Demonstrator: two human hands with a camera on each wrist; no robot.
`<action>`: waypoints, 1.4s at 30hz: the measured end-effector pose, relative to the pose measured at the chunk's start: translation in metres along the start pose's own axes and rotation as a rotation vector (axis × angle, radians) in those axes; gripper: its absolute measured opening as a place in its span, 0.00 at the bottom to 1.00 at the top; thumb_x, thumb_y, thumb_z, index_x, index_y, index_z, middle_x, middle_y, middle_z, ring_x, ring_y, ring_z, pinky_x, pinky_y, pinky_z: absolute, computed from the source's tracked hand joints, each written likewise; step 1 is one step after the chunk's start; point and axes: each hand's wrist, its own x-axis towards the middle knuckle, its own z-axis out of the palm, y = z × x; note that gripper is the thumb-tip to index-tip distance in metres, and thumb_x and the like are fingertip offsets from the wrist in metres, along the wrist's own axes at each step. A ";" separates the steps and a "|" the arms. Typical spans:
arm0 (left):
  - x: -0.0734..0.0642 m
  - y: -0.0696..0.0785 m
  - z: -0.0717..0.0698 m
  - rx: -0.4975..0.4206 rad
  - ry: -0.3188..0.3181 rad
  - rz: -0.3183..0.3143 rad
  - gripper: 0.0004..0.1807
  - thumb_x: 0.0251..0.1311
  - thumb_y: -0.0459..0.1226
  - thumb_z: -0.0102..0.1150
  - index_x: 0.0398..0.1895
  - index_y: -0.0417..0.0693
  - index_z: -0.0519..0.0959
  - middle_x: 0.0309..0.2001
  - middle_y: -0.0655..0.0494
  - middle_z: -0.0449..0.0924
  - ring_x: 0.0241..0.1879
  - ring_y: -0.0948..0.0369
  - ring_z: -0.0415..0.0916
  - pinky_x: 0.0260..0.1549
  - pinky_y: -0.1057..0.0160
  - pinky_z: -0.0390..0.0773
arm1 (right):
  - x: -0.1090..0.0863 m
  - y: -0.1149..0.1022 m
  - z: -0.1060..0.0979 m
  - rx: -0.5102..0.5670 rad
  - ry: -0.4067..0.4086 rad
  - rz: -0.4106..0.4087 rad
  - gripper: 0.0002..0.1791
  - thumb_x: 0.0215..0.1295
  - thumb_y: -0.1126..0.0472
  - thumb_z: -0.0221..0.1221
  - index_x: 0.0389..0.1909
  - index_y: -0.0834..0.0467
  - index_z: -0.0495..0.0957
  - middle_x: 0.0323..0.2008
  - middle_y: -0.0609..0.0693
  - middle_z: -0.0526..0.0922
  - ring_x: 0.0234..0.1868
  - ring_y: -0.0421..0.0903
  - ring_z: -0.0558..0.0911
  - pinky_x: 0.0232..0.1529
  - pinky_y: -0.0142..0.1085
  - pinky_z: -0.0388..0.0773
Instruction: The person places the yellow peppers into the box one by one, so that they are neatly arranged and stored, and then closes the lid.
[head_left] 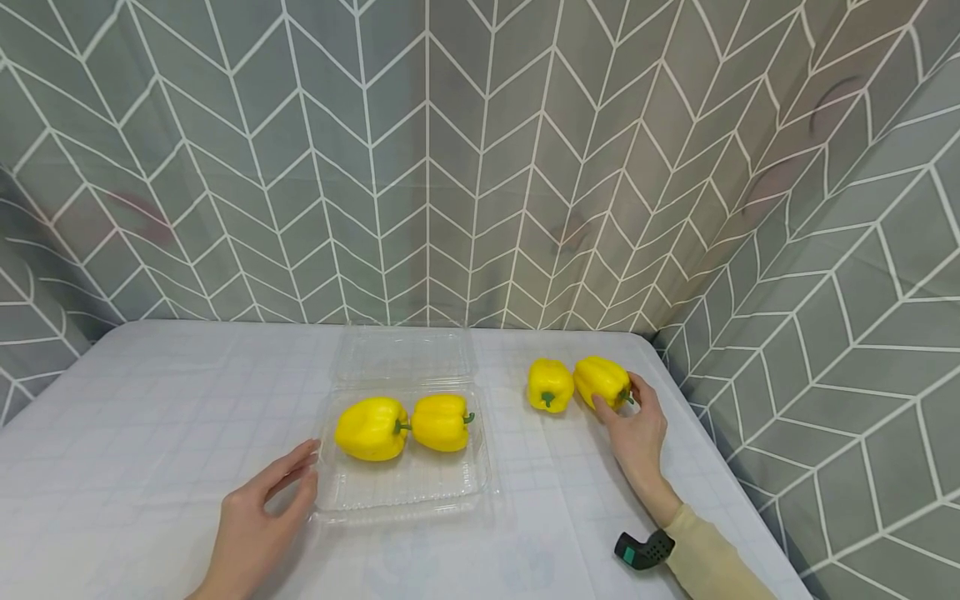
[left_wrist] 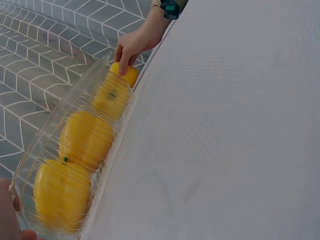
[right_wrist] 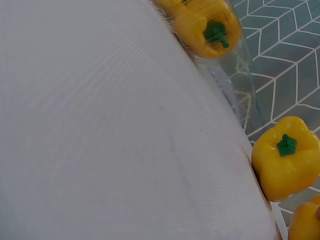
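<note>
Two yellow bell peppers, the left one [head_left: 371, 428] and the right one [head_left: 440, 422], lie on their sides in a clear plastic clamshell container [head_left: 405, 492] with its lid [head_left: 405, 354] folded back. My left hand [head_left: 258, 517] rests its fingertips and thumb against the container's left edge. At the right, my right hand [head_left: 637, 433] holds another yellow bell pepper [head_left: 600, 382] between thumb and fingers. Left of that one, a loose yellow bell pepper [head_left: 550, 385] sits with its green stem facing me. In the right wrist view only part of the held pepper [right_wrist: 305, 222] shows, at the lower right corner.
A white cloth [head_left: 150, 400] covers the table. Behind it and along the right side hangs a grey curtain [head_left: 450, 167] with white chevron lines. A black device [head_left: 643, 551] is worn at my right wrist, by the beige sleeve [head_left: 708, 554].
</note>
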 end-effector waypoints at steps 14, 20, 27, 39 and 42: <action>0.001 -0.001 0.000 0.019 -0.005 -0.014 0.21 0.64 0.33 0.62 0.61 0.49 0.80 0.51 0.53 0.86 0.43 0.85 0.76 0.48 0.91 0.67 | 0.000 -0.004 -0.002 0.020 0.014 0.013 0.36 0.58 0.59 0.71 0.66 0.64 0.70 0.62 0.63 0.75 0.64 0.61 0.72 0.68 0.56 0.66; 0.001 -0.001 0.001 0.019 0.003 0.008 0.21 0.64 0.32 0.63 0.60 0.48 0.80 0.50 0.53 0.87 0.43 0.84 0.76 0.49 0.90 0.68 | 0.001 -0.007 -0.004 0.036 0.042 0.003 0.36 0.56 0.60 0.73 0.65 0.62 0.71 0.61 0.62 0.76 0.63 0.61 0.73 0.67 0.54 0.67; 0.000 -0.001 0.000 0.013 0.002 -0.007 0.21 0.64 0.33 0.62 0.61 0.49 0.80 0.51 0.53 0.86 0.43 0.85 0.75 0.48 0.90 0.68 | 0.002 -0.010 -0.004 0.049 0.048 -0.014 0.36 0.57 0.59 0.73 0.65 0.61 0.71 0.61 0.60 0.76 0.63 0.60 0.73 0.67 0.54 0.66; -0.001 -0.002 0.001 0.001 -0.001 -0.004 0.21 0.64 0.33 0.62 0.61 0.51 0.80 0.52 0.54 0.86 0.44 0.85 0.75 0.48 0.90 0.69 | -0.003 -0.024 -0.006 0.099 0.026 -0.051 0.35 0.57 0.58 0.73 0.66 0.60 0.72 0.61 0.59 0.77 0.63 0.58 0.73 0.66 0.55 0.66; -0.001 -0.002 0.001 -0.002 -0.002 -0.002 0.21 0.64 0.33 0.62 0.61 0.51 0.80 0.52 0.54 0.86 0.43 0.85 0.75 0.48 0.90 0.68 | -0.003 -0.027 -0.006 0.106 0.023 -0.058 0.36 0.57 0.59 0.73 0.66 0.59 0.72 0.61 0.58 0.76 0.63 0.57 0.73 0.67 0.55 0.65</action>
